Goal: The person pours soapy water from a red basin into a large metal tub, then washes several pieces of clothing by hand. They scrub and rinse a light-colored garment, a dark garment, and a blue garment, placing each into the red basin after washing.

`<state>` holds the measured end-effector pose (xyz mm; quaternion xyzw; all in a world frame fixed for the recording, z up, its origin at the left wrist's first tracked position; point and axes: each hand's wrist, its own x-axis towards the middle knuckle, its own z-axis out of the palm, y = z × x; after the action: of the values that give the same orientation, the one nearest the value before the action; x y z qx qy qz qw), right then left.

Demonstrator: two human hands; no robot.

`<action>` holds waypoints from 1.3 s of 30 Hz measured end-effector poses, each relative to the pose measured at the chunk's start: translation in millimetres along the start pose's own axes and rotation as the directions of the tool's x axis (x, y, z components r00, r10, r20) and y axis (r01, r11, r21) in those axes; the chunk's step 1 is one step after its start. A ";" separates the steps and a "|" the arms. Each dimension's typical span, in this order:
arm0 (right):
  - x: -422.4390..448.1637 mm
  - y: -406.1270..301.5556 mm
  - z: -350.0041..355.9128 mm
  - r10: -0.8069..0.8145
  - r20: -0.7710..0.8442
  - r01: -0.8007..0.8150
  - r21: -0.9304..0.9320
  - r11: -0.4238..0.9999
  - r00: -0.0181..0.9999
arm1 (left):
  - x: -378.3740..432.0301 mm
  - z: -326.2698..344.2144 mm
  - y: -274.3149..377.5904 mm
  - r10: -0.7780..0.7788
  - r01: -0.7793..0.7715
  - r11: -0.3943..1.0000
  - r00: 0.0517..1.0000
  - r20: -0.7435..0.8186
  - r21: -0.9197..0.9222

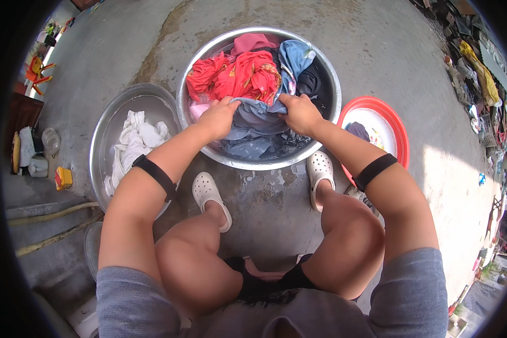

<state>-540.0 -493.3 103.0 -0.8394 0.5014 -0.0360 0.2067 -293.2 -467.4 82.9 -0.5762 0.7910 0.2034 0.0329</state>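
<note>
Both hands are over a large metal basin (257,164) of water and wet clothes. My left hand (219,118) grips the edge of a wet blue-grey cloth garment (260,118) near the basin's middle. At the other end of the same edge, my right hand (299,113) pinches the cloth, its fingertips partly hidden. Just beyond the hands lies a bunched red patterned cloth (249,76), with a pink cloth (253,42) behind it. A blue flowered cloth (295,59) and dark cloth (309,81) are at the right inside the basin.
On the left, a second metal basin (96,148) holds white cloth (137,139) in water. A red-rimmed basin (399,126) with a dark cloth stands on the right. Cream clogs (207,188) are on my feet on the concrete floor. A yellow container (63,178) sits far left.
</note>
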 end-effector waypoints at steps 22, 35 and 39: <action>49.1 78.6 94.9 0.170 0.389 -0.300 0.300 0.906 0.905 | 46.3 104.5 -38.6 -0.065 0.100 0.874 0.994 0.090 -0.475; 33.8 -9.4 16.7 0.188 0.144 -0.172 0.974 0.147 0.972 | 52.8 37.4 -0.9 0.054 -0.308 -0.128 0.947 -0.316 -0.943; 27.5 -23.7 -24.4 0.032 0.098 -0.084 0.954 -0.289 0.995 | 51.6 66.0 -10.1 0.284 0.008 0.051 0.958 0.022 -0.999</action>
<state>-513.3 -514.7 130.3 -0.3107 0.3077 -0.3996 0.8057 -313.1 -492.6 4.9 -0.3374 0.4801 0.7504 -0.3043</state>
